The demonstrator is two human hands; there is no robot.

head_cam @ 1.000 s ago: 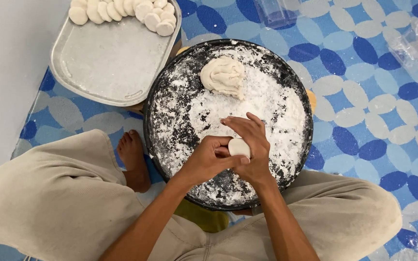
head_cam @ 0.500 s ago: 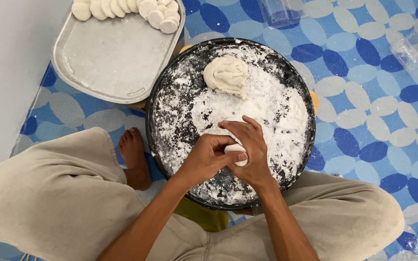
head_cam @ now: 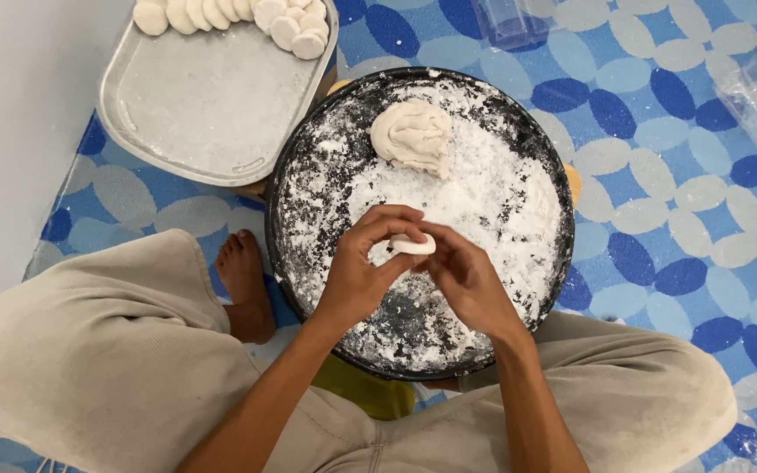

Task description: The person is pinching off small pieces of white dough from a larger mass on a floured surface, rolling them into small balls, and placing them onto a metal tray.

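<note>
Left hand (head_cam: 357, 276) and right hand (head_cam: 466, 280), fingertips pinching a small flat dough disc (head_cam: 413, 244) between them above the round dark pan (head_cam: 308, 166). The pan holds loose white flour and a dough lump (head_cam: 413, 133). Beside it, a metal tray (head_cam: 203, 114) carries shaped dough pieces (head_cam: 247, 16) along its far edge.

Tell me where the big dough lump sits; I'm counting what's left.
In the head view, the big dough lump lies at the floured black round pan's far side, beyond both hands.

Dough lump (head_cam: 413, 133) in round pan (head_cam: 295, 175) — tray (head_cam: 203, 105) behind-left, holding discs (head_cam: 295, 26).
</note>
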